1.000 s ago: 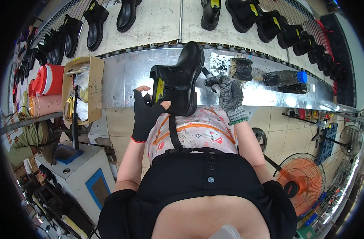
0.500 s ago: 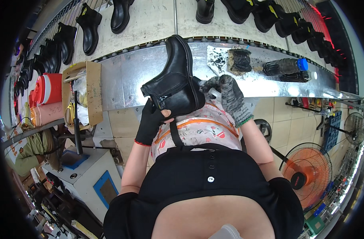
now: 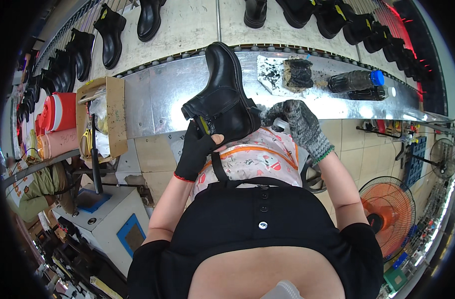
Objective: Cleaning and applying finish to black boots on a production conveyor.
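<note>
A black leather ankle boot (image 3: 220, 102) lies on its side, toe pointing away from me, partly over the metal ledge. My left hand (image 3: 200, 148), in a black glove with bare fingertips, grips its shaft near the opening, where a yellow patch shows. My right hand (image 3: 301, 124), in a grey knitted glove, is closed around a small whitish piece (image 3: 281, 123). Its kind cannot be made out. Dark fingertips of that glove are close to the boot's heel; whether they touch it is unclear.
On the metal ledge (image 3: 140, 107) are a black-stained sponge block (image 3: 297, 74), a smeared white sheet (image 3: 271, 82) and a blue-capped bottle (image 3: 354, 82). Black boots (image 3: 111, 40) line the conveyor beyond. A cardboard box (image 3: 119, 117) stands left; an orange fan (image 3: 389, 214) is right.
The boot has turned a little in my left hand, and its shaft end has shifted right. My right hand has moved slightly right and toward me with the whitish piece.
</note>
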A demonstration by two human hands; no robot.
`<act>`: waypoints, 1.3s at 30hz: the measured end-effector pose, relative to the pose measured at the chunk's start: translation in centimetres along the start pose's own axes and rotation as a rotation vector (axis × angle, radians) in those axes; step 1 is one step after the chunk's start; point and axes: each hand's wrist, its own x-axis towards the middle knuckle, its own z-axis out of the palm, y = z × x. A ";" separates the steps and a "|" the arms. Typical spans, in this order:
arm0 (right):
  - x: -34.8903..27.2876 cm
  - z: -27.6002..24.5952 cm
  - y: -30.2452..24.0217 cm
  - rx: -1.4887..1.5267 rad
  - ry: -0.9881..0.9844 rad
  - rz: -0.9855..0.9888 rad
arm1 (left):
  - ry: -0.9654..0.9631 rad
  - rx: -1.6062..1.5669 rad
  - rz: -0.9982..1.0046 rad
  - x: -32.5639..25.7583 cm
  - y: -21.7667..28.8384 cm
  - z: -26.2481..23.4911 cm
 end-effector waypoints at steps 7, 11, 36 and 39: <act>-2.8 0.0 -0.4 -0.239 0.113 -0.202 | 0.032 -0.096 -0.047 0.5 0.0 0.8; -3.9 -0.6 -1.7 -0.233 0.159 -0.233 | 0.030 -0.188 -0.047 0.7 1.1 1.6; -2.8 1.5 3.6 0.968 0.696 0.097 | -0.038 -0.217 0.000 1.7 3.0 -3.3; -1.5 3.1 8.1 0.662 0.708 0.294 | 0.007 0.120 0.054 1.8 4.9 -6.1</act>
